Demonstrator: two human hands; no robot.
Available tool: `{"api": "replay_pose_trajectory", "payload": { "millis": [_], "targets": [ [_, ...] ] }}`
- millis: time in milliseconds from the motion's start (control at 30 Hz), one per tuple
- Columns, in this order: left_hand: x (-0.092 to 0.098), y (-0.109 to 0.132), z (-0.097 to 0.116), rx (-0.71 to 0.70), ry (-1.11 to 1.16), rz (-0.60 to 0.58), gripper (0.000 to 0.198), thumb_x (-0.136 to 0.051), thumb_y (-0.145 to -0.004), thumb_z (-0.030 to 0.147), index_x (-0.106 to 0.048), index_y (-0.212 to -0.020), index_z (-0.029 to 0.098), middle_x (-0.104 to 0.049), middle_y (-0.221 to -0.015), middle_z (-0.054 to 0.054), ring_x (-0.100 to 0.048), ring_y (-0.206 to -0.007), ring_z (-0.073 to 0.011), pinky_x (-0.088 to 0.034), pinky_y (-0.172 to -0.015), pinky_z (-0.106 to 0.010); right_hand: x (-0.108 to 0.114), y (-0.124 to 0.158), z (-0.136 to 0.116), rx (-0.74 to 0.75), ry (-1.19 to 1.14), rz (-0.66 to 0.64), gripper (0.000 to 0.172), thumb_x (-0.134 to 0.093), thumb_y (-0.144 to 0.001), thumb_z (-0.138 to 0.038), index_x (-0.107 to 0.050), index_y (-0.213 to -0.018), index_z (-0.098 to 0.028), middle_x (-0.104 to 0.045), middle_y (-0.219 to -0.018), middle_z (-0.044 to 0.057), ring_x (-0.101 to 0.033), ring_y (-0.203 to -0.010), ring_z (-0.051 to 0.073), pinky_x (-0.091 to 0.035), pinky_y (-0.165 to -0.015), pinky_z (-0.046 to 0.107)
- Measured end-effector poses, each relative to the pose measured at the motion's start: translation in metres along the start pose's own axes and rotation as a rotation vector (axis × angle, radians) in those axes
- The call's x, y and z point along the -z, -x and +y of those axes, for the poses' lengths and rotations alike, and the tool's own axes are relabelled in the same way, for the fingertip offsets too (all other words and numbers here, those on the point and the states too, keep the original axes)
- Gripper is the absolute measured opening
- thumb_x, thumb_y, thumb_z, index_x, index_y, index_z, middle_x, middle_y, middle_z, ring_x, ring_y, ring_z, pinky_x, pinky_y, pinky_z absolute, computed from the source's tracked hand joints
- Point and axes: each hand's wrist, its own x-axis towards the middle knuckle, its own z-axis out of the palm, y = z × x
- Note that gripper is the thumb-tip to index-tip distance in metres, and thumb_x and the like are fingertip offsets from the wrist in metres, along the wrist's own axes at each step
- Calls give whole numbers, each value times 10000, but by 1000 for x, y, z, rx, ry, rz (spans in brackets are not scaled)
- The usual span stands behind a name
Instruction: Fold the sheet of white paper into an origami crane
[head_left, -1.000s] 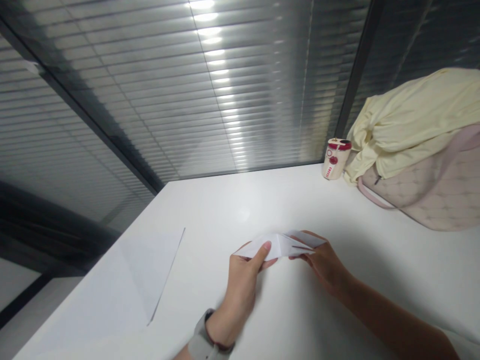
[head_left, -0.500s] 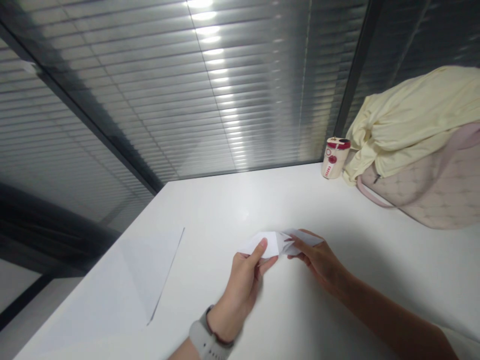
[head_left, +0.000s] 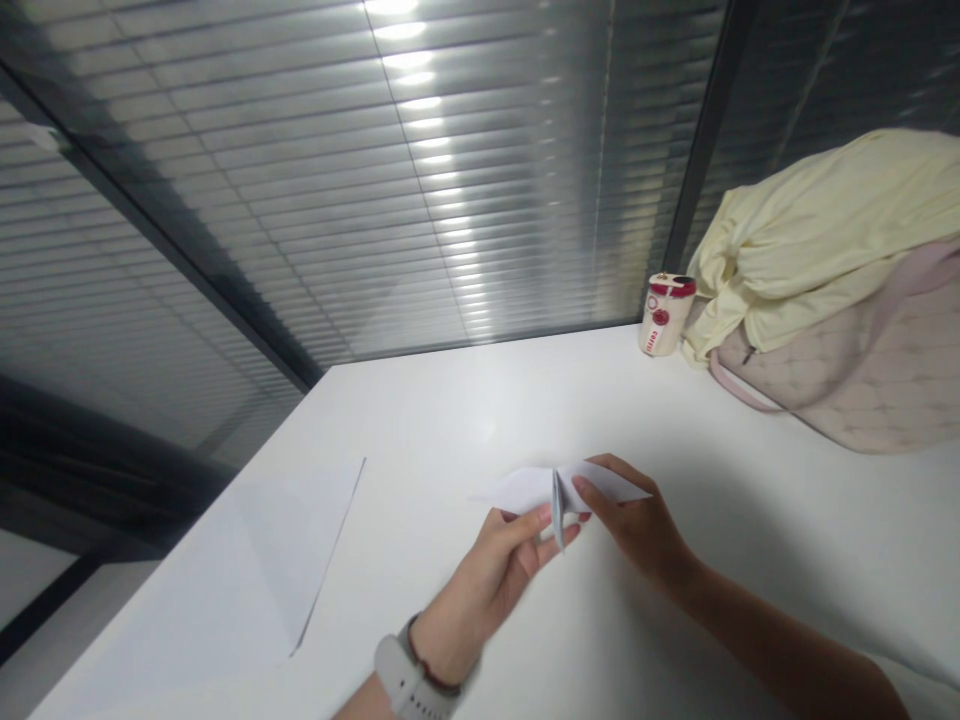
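Note:
A folded piece of white paper (head_left: 527, 487) is held between my hands, a little above the white table. Two pointed wings spread left and right from it, and a narrow flap stands out at its middle, pointing toward me. My left hand (head_left: 504, 565), with a grey watch on the wrist, pinches the paper just left of that flap, thumb in front and fingers behind and below. On the right wing, my right hand (head_left: 637, 515) presses its thumb in front with the fingers behind. Parts of the fingers are hidden by the paper.
A large white sheet (head_left: 225, 570) with a crease lies on the left of the table (head_left: 420, 410). At the back right stands a cream and red cup (head_left: 666, 318), beside a pink quilted bag (head_left: 862, 370) with pale yellow cloth (head_left: 840, 220) over it. Blinds line the back.
The paper's wings now lie spread out flat, and the narrow middle flap points toward me. My left thumb has slid from the left wing to the middle. My right thumb now lies on the right wing.

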Motion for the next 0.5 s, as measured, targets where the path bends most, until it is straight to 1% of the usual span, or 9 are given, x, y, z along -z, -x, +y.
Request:
{"api": "replay_pose_trajectory", "payload": {
  "millis": [67, 133, 200, 233, 267, 333, 400, 467, 500],
  "targets": [
    [1, -2, -1, 5, -19, 45, 58, -732, -730, 146, -688, -695, 133, -707, -865, -30, -645, -916, -180, -508, -943, -369, 1, -1, 3, -21, 1, -40, 210, -619, -813, -385, -589, -802, -177, -595, -654, 5, -578, -549, 145, -482, -494, 245],
    [1, -4, 0, -44, -80, 116, 69, -730, -736, 176, -686, -697, 140, -708, -872, -27, -637, -930, -176, -517, -911, -326, 5, -4, 7, -15, -7, -42, 247, -650, -793, -375, -582, -938, -186, -637, -774, 29, -609, -637, 162, -511, -548, 260],
    [1, -5, 2, -107, -180, 214, 98, -751, -716, 220, -698, -747, 144, -710, -901, -37, -637, -909, -174, -532, -830, -276, 13, -8, 7, 79, -9, -4, 390, -677, -781, -335, -527, -1121, -216, -636, -971, 65, -627, -793, 184, -542, -661, 296],
    [0, -5, 4, -129, -236, 261, 153, -768, -695, 241, -707, -796, 144, -711, -912, -45, -640, -872, -171, -534, -775, -254, 19, -10, 6, 163, 12, 2, 442, -684, -783, -307, -503, -1180, -235, -616, -1055, 77, -618, -874, 192, -543, -734, 320],
    [0, -5, 5, -140, -291, 299, 220, -786, -670, 261, -712, -839, 142, -714, -908, -54, -642, -827, -169, -529, -723, -242, 24, -12, 4, 260, 53, -18, 452, -687, -787, -279, -507, -1200, -253, -597, -1107, 81, -601, -944, 199, -528, -808, 344],
    [0, -6, 7, -141, -390, 335, 309, -808, -628, 305, -718, -867, 131, -718, -851, -67, -636, -741, -170, -504, -640, -236, 33, -13, -2, 443, 169, -125, 397, -689, -796, -235, -570, -1172, -276, -592, -1134, 76, -571, -1024, 205, -485, -903, 365],
    [2, -6, 7, -152, -492, 325, 311, -808, -617, 344, -722, -817, 123, -709, -757, -61, -618, -681, -169, -472, -601, -239, 37, -12, -8, 557, 248, -266, 324, -683, -810, -226, -633, -1125, -279, -615, -1111, 74, -571, -1026, 200, -472, -912, 350],
    [4, -7, 5, -156, -607, 274, 290, -794, -630, 375, -704, -721, 114, -676, -654, -44, -586, -619, -153, -438, -576, -236, 35, -10, -11, 586, 231, -377, 234, -662, -831, -248, -675, -1064, -266, -643, -1058, 74, -596, -951, 184, -495, -845, 317],
    [5, -7, 4, -152, -663, 240, 295, -785, -641, 388, -687, -686, 113, -648, -604, -29, -559, -581, -137, -416, -557, -231, 33, -8, -11, 572, 202, -411, 177, -648, -842, -261, -694, -1014, -251, -662, -1005, 72, -606, -903, 176, -503, -806, 304]
  ]
}}
